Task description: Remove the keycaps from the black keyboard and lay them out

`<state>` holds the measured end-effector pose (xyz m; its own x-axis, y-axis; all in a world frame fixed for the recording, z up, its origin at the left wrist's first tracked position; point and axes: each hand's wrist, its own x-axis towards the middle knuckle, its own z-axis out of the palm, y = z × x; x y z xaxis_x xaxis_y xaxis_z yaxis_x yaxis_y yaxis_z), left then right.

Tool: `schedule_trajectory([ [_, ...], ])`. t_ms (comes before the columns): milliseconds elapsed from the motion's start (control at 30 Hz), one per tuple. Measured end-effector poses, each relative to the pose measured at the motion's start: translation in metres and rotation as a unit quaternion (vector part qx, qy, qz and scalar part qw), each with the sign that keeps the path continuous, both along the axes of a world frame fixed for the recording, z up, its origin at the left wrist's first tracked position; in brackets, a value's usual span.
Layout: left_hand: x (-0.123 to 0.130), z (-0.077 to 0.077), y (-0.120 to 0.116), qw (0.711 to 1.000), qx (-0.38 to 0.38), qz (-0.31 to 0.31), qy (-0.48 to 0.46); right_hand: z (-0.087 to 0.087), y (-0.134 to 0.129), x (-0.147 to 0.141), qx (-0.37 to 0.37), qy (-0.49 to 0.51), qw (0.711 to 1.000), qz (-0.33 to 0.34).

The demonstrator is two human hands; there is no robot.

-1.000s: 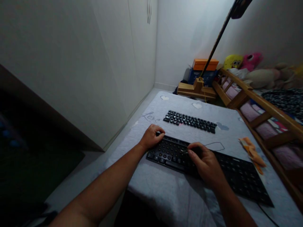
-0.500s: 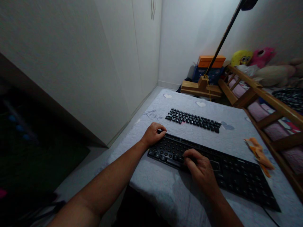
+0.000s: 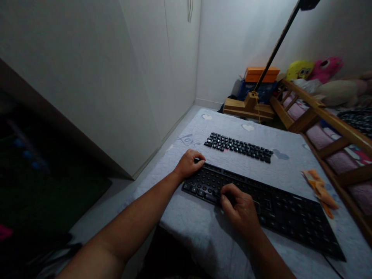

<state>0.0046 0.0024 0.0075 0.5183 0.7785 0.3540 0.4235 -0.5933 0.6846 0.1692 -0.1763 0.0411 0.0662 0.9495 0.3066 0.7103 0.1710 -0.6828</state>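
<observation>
A black keyboard (image 3: 293, 211) lies slantwise on the light patterned cover, its left part bare of keycaps except for a few along the near row. My left hand (image 3: 188, 164) grips its far left corner, with thumb and fingers closed on the edge. Over the lower left-middle keys, my right hand (image 3: 240, 205) is closed in a pinch. Whatever sits between those fingertips is small, dark and hidden. Beyond the keyboard, loose black keycaps (image 3: 238, 147) are laid out in rows on the cover.
An orange cloth (image 3: 321, 190) rests right of the keyboard, whose cable (image 3: 333, 265) runs off the near right. A wooden bed rail (image 3: 334, 120) borders the right side. White cabinet doors (image 3: 139, 77) stand on the left. A wooden stand (image 3: 247, 106) holds a slanted pole behind.
My right hand has shifted slightly left along the keyboard, still pinched. My left hand stays on the corner. The view has turned a little.
</observation>
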Motion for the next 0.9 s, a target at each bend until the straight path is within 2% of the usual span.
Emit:
schedule_trajectory([
  [167, -0.0003, -0.0003, 0.0004, 1.0, 0.0, -0.002, 0.0, 0.0011, 0.0018, -0.0031, 0.019, -0.006, 1.0, 0.001],
  [433, -0.0005, 0.0026, -0.0008, 1.0, -0.005, -0.001, 0.005, 0.0072, 0.0038, -0.0027, 0.007, 0.011, 0.999, -0.042],
  [733, -0.0006, 0.0017, -0.0007, 1.0, -0.007, 0.001, 0.0, 0.0016, 0.0017, -0.0024, 0.007, -0.016, 1.0, -0.022],
  [900, -0.0005, 0.0023, -0.0009, 1.0, -0.01, 0.0, 0.009, 0.004, 0.0027, -0.003, -0.011, -0.021, 0.999, -0.023],
])
